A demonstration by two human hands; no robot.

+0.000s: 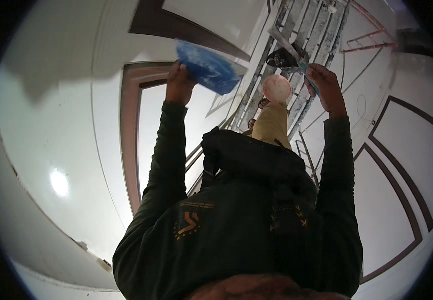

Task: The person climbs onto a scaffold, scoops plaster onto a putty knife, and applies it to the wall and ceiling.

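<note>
My left hand point(179, 82) is closed around one edge of a wide, flat blue putty spreader point(209, 67), smeared with whitish residue. It is held up near the wall panelling on the left. On the right, my right hand point(325, 87) grips the teal handle of a putty knife point(290, 47), its pale blade pointing up and left, away from me. Between the two hands and lower down, a round pinkish container point(277, 89) stands by my leg; its contents are hard to make out.
Beneath me is a slatted, paint-spattered scaffold platform point(306, 30) with a dark bundle point(282, 57) on it. A reddish metal frame point(371, 42) lies beyond at the right. A brown-framed opening point(129, 125) and glossy wall point(61, 125) are at my left; brown-trimmed panels point(401, 130) are at right.
</note>
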